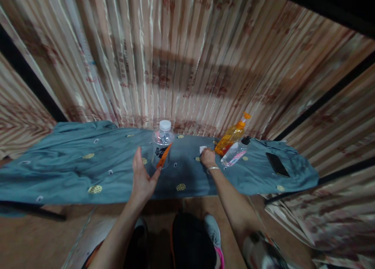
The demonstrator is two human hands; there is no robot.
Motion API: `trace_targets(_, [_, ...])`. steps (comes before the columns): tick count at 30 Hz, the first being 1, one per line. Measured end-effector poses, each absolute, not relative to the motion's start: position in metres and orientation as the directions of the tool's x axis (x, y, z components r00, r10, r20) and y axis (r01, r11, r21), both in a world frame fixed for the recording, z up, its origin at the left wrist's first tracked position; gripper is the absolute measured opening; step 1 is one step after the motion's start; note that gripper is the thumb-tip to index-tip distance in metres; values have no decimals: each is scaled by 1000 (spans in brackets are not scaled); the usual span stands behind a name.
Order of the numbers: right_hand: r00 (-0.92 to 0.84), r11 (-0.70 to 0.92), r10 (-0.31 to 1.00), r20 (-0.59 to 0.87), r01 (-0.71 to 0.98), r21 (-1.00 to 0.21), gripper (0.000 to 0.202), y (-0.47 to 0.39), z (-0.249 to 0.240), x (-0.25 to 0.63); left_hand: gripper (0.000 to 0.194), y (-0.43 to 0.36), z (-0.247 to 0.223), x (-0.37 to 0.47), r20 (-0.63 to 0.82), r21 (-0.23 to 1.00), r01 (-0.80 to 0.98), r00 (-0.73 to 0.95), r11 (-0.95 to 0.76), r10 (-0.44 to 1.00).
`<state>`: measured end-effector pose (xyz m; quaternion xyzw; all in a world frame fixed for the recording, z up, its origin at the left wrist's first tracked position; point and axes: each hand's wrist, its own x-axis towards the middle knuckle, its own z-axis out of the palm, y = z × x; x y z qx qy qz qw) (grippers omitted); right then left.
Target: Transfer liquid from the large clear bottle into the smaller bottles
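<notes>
Reaching over a bench [58, 175] draped in blue-grey cloth with yellow motifs, both bare hands work above it; curtain folds fill the view behind.

- Left hand [143, 176]: open, palm turned inward, fingers spread, hovering just at 7 o'clock of the clear plastic bottle [162, 148]. Not touching it as far as I can tell. Bottle stands upright, white cap on, orange-and-black label, looks nearly empty.
- Right hand [208, 158]: closed down on the cloth, fingertips pinching or pressing a small white object [202, 148]; too small to identify. Bracelet on the wrist.
- At 2 o'clock of the right hand, just beside it: orange pump bottle [231, 138], leaning, and a small clear bottle with black cap [235, 152] lying tilted against it.
- Farther toward 3 o'clock, well apart: black phone [277, 164] flat on the cloth near the bench edge.

Risks, as judged:
- A light, nearly empty bottle on soft, wrinkled cloth tips easily; a brush from the open left palm would topple it.
- Any tug on the cloth by the right hand would shift everything standing on it.
- The leaning pump bottle could slide or fall if the right knuckles nudge it.
</notes>
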<state>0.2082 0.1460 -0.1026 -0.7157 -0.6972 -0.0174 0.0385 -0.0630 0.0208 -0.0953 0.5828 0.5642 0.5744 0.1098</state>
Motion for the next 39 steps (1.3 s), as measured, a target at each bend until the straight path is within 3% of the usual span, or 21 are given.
trace_targets(6, [-307,318,947,96,939,-129,41,116,-113,136,94,22,-85,-59,573,738,586,-279,-336,771])
trace_targets(11, [-495,510,860,124,839,-191,53,52,-123,165,92,13,-79,-53,626,683,630,-244,-370,741])
trace_targets(14, [-433,444,896,98,873,-202,60,30,-121,220,89,8,-77,-46,665,624,657,-164,-422,729])
trace_targets(17, [-277,279,960,33,952,-122,57,19,-117,277,84,0,-71,-36,675,594,660,-97,-460,732])
trace_targets(22, [-37,38,998,52,999,-35,53,12,-116,315,61,-29,-67,-11,522,766,464,-45,-445,852])
trace_targets(26, [-8,14,997,73,996,-87,50,29,-119,293,41,-49,-81,10,470,803,417,-1,-427,883])
trace_targets(29, [-12,25,995,95,991,-133,50,56,-118,268,39,-48,-97,16,445,828,406,-59,-386,893])
trace_targets(34, [-26,60,993,117,953,-296,45,106,-106,224,53,-20,-104,-4,417,867,400,-252,-298,873])
trace_targets(39, [-140,206,977,162,823,-530,40,142,-67,174,97,33,-96,-32,365,912,346,-446,-219,817])
